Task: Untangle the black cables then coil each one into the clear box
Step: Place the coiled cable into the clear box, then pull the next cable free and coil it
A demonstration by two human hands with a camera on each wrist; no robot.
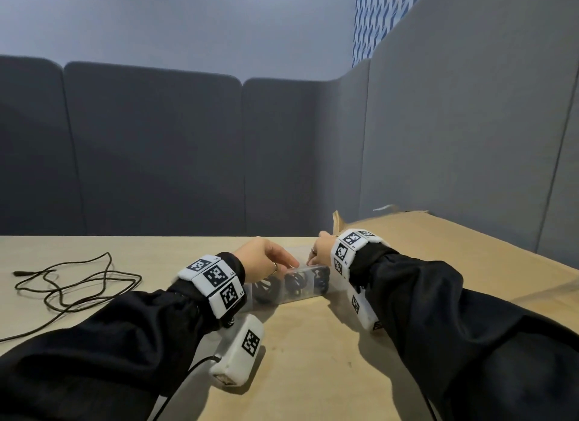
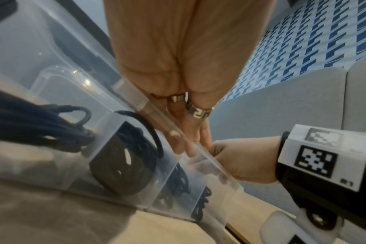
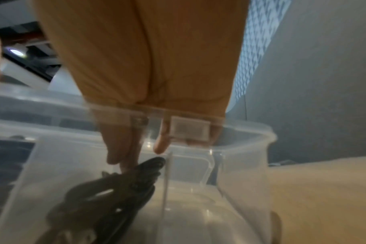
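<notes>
At the lower centre of the head view, a clear box (image 1: 297, 287) with several compartments sits on the light wooden desk (image 1: 300, 358), between the person's 2 wrists. Coiled black cables (image 1: 296, 284) fill its compartments; the left wrist view shows dark coils behind the transparent dividers. The left hand (image 1: 266, 257) reaches over the box from the left of the frame, its fingers (image 2: 184, 128) stretched out straight and lying along the box's clear top edge, with 2 rings visible on them. The right hand (image 1: 321, 248) comes in over the right end of the box; in the right wrist view its fingers (image 3: 119, 148) point down into the box, their tips touching a coiled black cable (image 3: 119, 189) in one compartment, beside a clear divider. Whether those fingers pinch the coil or only press on it cannot be told through the blurred plastic. At the left of the head view, well apart from the box, a loose black cable (image 1: 78, 282) lies in open loops on the desk. A brown cardboard sheet (image 1: 438, 248) covers the desk at the right. Grey padded panels (image 1: 156, 154) stand behind the desk.
</notes>
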